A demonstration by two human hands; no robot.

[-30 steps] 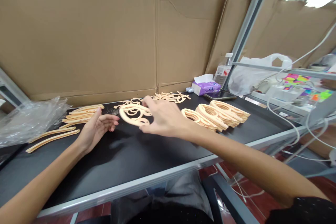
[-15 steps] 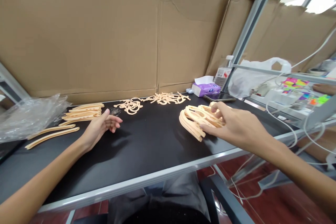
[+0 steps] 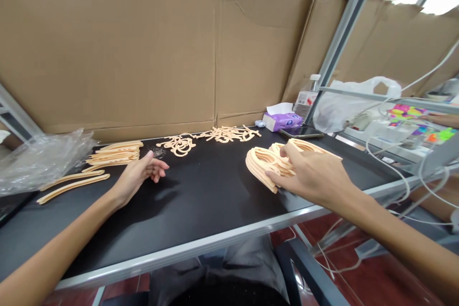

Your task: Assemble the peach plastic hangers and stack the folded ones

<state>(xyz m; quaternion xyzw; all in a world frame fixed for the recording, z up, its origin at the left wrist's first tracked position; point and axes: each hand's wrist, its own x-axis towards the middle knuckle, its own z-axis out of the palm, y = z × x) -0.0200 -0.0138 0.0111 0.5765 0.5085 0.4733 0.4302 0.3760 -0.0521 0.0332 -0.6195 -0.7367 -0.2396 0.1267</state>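
Note:
My left hand [image 3: 139,175] is over the black table beside a stack of long cream-coloured strips [image 3: 116,152]. Its thumb points up and its fingers are loosely curled and apart, with nothing in them. Two more strips [image 3: 73,187] lie closer to the left edge. On the right, my right hand [image 3: 313,172] reaches over a pile of cream-coloured looped pieces [image 3: 263,165]. Thumb and forefinger close round pieces in the middle of this pile, while the other fingers are hidden behind the hand. Small curved cream-coloured pieces [image 3: 229,134] lie in loose heaps at the back.
Clear plastic wrapping [image 3: 46,158] covers the left corner. A purple tissue pack [image 3: 282,121], a phone [image 3: 301,132] and a bottle [image 3: 307,100] stand or lie at the back right. A cardboard wall [image 3: 143,48] closes the rear. White cables [image 3: 390,167] hang at the right.
My right hand has shifted slightly left over the looped pieces, and more of them show beyond its back. My left hand has stayed almost still.

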